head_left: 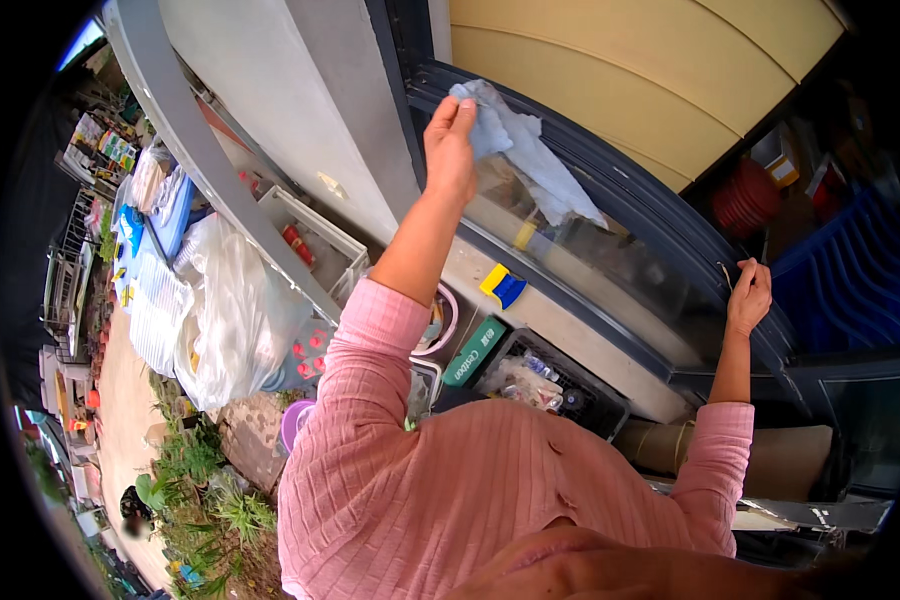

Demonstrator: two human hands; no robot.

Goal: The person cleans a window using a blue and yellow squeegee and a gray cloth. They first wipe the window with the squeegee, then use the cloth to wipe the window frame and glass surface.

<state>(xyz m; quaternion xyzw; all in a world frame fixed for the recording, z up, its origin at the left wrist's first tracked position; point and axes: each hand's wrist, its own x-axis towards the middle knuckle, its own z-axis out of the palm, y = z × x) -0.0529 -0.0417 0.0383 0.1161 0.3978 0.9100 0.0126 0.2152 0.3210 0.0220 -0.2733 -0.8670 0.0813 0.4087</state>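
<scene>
My left hand (454, 146) pinches one end of a damp-looking, light blue cloth (544, 165) between thumb and fingers. The cloth trails down across the dark metal window frame (630, 176) and part of its glass pane (592, 251). Farther right, my right hand (750, 296) has its fingers curled at the edge of the same frame. A yellow-and-blue window-cleaning block (504, 286) lies on the pale ledge (461, 259) below the pane, apart from both hands. Yellow shows through or reflects in the glass near it; I cannot tell which.
Below the ledge are a green cardboard box (474, 351) and a black plastic crate (619, 420) holding bottles and bags. Stacked blue plastic chairs (851, 270) stand inside. A grey curved rail (195, 165), bulging clear bags (232, 315) and potted plants (195, 450) are left; a person (135, 504) is beyond.
</scene>
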